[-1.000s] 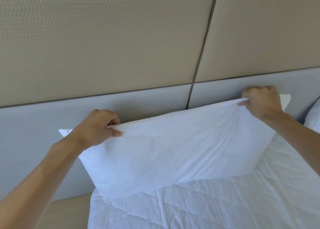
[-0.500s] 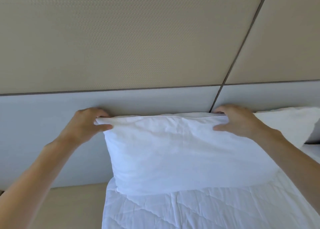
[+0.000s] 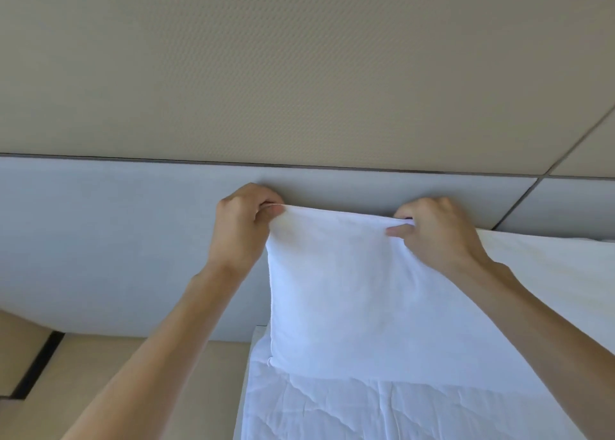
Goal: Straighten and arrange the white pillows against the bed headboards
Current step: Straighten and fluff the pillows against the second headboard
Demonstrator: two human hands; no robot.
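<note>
**Both hands pinch pillow top edge**

Left hand (image 3: 244, 231) and right hand (image 3: 437, 236) each clamp the top edge of the white pillow (image 3: 349, 293). Pillow hangs below both grips, upright against grey headboard (image 3: 116, 240), bottom on the quilt (image 3: 366, 409).

Both hands pinch the top edge of a white pillow (image 3: 349, 293) standing upright against the grey headboard (image 3: 116, 240): left hand (image 3: 243, 230) at the upper left corner, right hand (image 3: 436, 236) further right. The pillow's bottom rests on the quilted white bedcover (image 3: 366, 409).
</note>
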